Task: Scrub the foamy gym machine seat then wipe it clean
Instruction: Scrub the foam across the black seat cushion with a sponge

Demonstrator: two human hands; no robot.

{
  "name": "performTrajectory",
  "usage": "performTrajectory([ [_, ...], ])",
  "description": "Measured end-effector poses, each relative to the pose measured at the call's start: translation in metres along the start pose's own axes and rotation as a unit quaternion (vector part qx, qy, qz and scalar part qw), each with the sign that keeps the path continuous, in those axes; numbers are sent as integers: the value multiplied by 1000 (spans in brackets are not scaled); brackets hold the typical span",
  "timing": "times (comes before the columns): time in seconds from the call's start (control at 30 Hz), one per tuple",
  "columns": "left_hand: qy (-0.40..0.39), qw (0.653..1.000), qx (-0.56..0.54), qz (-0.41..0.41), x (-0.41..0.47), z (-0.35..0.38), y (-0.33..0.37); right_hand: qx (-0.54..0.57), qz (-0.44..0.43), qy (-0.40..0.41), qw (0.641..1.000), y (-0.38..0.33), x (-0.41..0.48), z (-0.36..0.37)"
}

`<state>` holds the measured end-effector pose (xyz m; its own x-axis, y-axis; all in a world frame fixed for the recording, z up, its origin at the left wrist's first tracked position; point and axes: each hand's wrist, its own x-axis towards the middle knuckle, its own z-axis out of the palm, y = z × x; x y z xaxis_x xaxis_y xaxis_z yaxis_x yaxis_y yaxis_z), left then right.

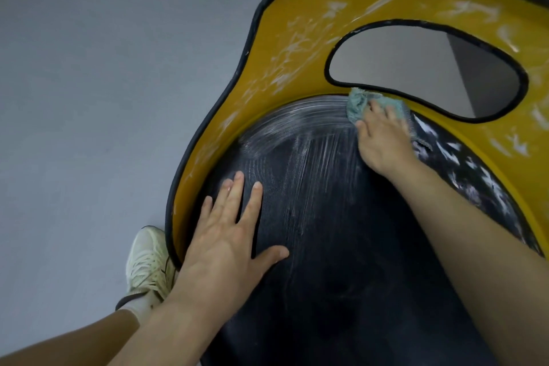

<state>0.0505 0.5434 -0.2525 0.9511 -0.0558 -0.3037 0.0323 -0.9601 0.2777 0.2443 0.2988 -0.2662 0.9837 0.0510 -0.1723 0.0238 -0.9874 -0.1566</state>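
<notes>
Left hand flat, bracing seat pad; right hand, fingers flat, pressing teal cloth. Unscrubbed foam just right of cloth.

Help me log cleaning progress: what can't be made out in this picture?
1. Head view: seat beneath cloth and right hand, covered by them.
2. Foam on the seat's right part, partly hidden under the right forearm.
3. Seat's near end, cut off by the bottom edge.
4. Whether the right hand grips or only presses the cloth: fingertips sink into its folds.
</notes>
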Motion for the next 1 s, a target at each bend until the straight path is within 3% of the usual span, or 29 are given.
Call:
performTrajectory([
  [0.27,9,1000,-4,1,-10,-4,8,18,-215,-58,975,-111,-84,25],
  [0.43,7,999,42,13,-22,1,24,10,-291,-96,952,-91,-123,21],
  [0.53,-16,998,57,28,-25,2,23,-3,-261,-88,961,-56,-113,15],
  [0.7,-11,998,53,40,-31,0,17,-5,-65,-44,997,28,-62,-6],
  [0.83,-24,997,56,42,-34,-4,16,-8,3,-27,1000,24,-63,-1],
  [0.9,-26,997,52,41,-37,-6,14,11,-3,-23,1000,-1,-77,5],
  [1.0,-27,997,65,45,-40,-8,13,41,-82,-39,995,-52,-108,14],
])
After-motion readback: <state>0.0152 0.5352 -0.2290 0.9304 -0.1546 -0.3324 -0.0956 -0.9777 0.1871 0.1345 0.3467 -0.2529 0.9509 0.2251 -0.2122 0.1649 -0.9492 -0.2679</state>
